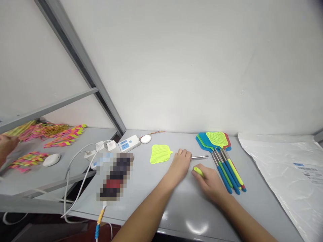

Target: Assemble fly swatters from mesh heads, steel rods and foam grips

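My left hand is closed on a thin silver metal rod, whose bare end sticks out to the right. In my right hand is a yellow-green handle grip, its end pointing up and left from between thumb and fingers. A loose yellow-green fly swatter head, perforated and with a short neck, lies flat just left of my left hand. To the right of my hands, a pile of fly swatters with blue, green, yellow and red parts lies with heads toward the wall.
A white plastic bag with a label covers the right side. At left are a power strip, a round white device, a blurred-out object and cables. Beyond a metal frame, another person's hand is near colourful strips.
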Demonstrator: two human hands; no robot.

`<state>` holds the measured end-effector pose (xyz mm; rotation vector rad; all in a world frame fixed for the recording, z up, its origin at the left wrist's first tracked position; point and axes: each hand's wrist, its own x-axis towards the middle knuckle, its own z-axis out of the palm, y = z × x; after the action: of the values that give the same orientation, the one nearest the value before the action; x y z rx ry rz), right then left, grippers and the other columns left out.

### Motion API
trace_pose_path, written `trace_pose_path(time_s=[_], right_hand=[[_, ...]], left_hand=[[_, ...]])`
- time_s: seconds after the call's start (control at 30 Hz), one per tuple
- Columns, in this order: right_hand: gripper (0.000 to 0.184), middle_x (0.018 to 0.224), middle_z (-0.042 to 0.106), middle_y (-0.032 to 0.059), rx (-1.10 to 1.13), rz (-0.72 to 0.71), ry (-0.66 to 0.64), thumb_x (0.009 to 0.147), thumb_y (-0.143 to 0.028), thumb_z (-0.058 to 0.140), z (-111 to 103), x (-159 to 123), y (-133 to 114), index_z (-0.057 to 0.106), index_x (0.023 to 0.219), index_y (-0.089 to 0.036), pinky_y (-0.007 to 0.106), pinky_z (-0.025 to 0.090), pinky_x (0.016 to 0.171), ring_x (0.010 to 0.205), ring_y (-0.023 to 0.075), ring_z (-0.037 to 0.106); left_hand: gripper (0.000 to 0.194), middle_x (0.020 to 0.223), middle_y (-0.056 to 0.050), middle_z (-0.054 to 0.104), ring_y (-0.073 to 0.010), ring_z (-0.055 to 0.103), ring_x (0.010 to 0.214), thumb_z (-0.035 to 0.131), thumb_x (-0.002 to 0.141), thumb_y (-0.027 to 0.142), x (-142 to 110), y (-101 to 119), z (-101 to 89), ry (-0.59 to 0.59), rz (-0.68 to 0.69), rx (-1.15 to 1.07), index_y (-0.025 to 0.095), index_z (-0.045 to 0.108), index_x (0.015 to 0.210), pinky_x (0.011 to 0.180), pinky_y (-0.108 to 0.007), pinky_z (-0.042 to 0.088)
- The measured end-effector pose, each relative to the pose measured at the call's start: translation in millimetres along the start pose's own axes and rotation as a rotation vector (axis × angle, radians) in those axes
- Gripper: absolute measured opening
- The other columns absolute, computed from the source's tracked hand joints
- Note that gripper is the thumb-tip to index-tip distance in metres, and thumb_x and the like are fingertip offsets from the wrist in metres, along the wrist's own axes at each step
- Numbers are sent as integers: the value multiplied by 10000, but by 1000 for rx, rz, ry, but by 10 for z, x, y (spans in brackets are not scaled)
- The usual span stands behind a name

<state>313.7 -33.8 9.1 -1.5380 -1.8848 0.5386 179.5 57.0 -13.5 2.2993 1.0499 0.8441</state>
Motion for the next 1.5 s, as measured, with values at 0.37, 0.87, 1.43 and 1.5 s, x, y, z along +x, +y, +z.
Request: trace_pose_path(time_s=[0.37, 0.87, 1.43, 1.5], right_hand=[[311, 592, 507, -39, 22, 138, -25, 961, -444, 327, 243, 57, -19, 419, 753, -232, 239, 296, 551, 544, 150, 478], [297, 587, 515, -31, 82, 161, -69, 956, -420, 328, 367, 60, -45, 368, 731, -231, 243, 270, 538, 535, 148, 471], [303, 694, 568, -10, 364, 158, 36, 966, -423, 318, 246, 58, -68, 493, 854, -202, 248, 335, 566, 619, 149, 511], [315, 637, 513, -27, 338, 171, 35, 960, -441, 334, 243, 61, -51, 440, 773, -211, 248, 309, 549, 588, 140, 473]], left_hand=[[184, 691, 47, 401, -89, 432, 586, 537, 882, 334, 34, 444, -419, 433, -323, -1529, 250, 428, 1004, 544, -204, 356], [332, 613, 55, 277, -75, 304, 490, 470, 917, 483, -7, 529, -403, 453, -278, -1582, 209, 383, 750, 488, -207, 334], [319, 936, -75, 633, -177, 536, 905, 398, 957, 402, -120, 533, -176, 149, -208, -992, 177, 593, 843, 847, -299, 403], [345, 1013, -89, 646, -184, 545, 927, 359, 966, 415, -99, 500, -221, 190, -211, -992, 179, 611, 960, 870, -318, 409]])
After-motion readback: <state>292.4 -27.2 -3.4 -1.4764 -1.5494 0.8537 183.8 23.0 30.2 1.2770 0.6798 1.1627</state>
